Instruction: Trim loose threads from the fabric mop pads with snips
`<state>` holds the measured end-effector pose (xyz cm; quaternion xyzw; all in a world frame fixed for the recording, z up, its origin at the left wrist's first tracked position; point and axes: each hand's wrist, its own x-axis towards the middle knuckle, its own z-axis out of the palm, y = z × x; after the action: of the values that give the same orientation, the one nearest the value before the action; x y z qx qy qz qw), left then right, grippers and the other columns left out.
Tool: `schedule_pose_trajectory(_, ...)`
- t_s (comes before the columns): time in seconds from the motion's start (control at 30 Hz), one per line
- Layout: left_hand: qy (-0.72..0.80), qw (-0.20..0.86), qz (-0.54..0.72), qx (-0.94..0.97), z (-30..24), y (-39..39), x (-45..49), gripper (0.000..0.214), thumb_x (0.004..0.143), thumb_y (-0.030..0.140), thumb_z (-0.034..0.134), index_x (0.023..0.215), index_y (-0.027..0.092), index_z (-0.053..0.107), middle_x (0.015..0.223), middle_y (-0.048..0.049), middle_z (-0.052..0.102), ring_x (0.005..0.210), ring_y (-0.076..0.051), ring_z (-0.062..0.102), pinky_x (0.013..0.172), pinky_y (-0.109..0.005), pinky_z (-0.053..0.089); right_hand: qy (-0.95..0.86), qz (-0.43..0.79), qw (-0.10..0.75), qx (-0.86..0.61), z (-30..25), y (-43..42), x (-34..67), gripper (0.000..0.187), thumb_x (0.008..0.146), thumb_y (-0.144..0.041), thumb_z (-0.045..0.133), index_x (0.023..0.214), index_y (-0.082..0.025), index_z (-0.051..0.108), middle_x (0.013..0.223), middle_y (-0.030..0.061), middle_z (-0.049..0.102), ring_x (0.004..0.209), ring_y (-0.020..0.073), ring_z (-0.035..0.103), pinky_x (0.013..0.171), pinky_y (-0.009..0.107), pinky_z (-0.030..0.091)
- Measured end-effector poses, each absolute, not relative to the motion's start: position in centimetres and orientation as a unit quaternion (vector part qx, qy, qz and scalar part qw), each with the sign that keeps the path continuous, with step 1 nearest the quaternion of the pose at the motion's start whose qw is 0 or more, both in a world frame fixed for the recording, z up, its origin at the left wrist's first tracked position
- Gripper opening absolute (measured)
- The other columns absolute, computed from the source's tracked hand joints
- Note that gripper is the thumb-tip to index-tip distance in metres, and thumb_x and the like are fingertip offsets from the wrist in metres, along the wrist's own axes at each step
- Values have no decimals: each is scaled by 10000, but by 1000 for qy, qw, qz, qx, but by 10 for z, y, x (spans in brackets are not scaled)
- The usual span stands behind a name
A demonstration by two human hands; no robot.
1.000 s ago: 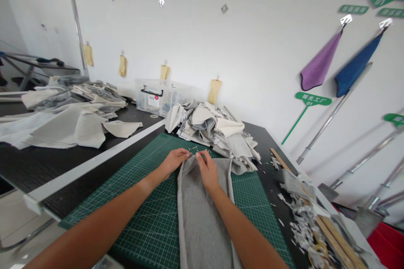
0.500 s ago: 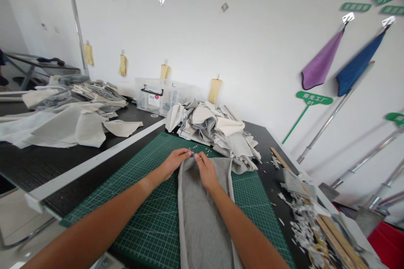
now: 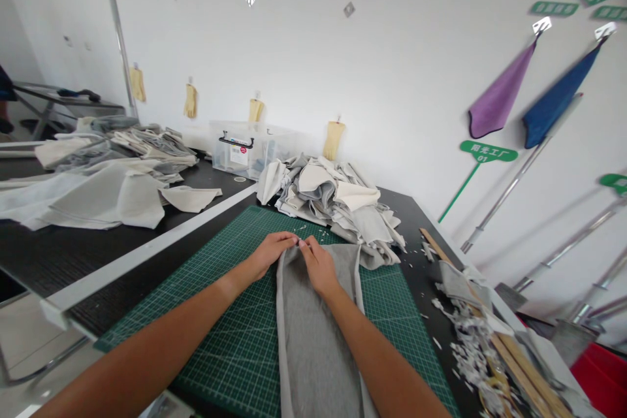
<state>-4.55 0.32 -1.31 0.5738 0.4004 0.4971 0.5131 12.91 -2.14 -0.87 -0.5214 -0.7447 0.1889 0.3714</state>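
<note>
A long grey fabric piece (image 3: 318,326) with pale folded edges lies on the green cutting mat (image 3: 225,313), running toward me. At its far left corner, my left hand (image 3: 275,251) pinches the cloth edge between thumb and fingers. Right beside it, my right hand (image 3: 317,262) is closed on the same edge, its thumb and fingertips almost touching the left ones. What exactly sits between the fingertips is too small to see. Small white scraps (image 3: 321,232) are scattered on the mat just beyond the hands.
Behind the mat rises a heap of grey and cream cloth (image 3: 337,199), near a clear plastic box (image 3: 240,150). More fabric pieces (image 3: 102,192) spread over the black table on the left. Wooden strips (image 3: 519,366) and white clippings (image 3: 470,356) lie along the right edge.
Both hands stay at the fabric's far left corner. The fingertips have shifted only slightly, the right ones a touch closer to the left.
</note>
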Motion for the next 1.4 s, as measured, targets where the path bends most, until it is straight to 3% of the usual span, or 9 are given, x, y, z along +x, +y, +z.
schedule_pose_trajectory(0.43,426,493,499,572,-14,5,-47,305,807,412,672,909,135,747,873,-57,729,803,-177,615,758,-268,442,-764,152,348,-522,-11,-21,128,366,1038,-539,310,981,-265,544,697,-13,601,639,179,562,585,258,240)
schedule_pose_trajectory(1.13,421,514,494,561,-21,8,-48,344,785,431,697,934,125,745,888,-71,746,781,-173,634,741,-262,454,-783,109,300,-533,-13,-20,128,400,1063,-516,246,1027,-237,531,742,-6,637,678,167,603,595,242,267)
schedule_pose_trajectory(1.4,423,510,496,561,-12,2,-45,372,777,462,702,930,126,748,892,-72,749,791,-180,645,756,-271,467,-770,143,360,-507,-11,-22,127,413,1064,-480,241,920,-232,539,781,7,622,701,166,586,646,246,335)
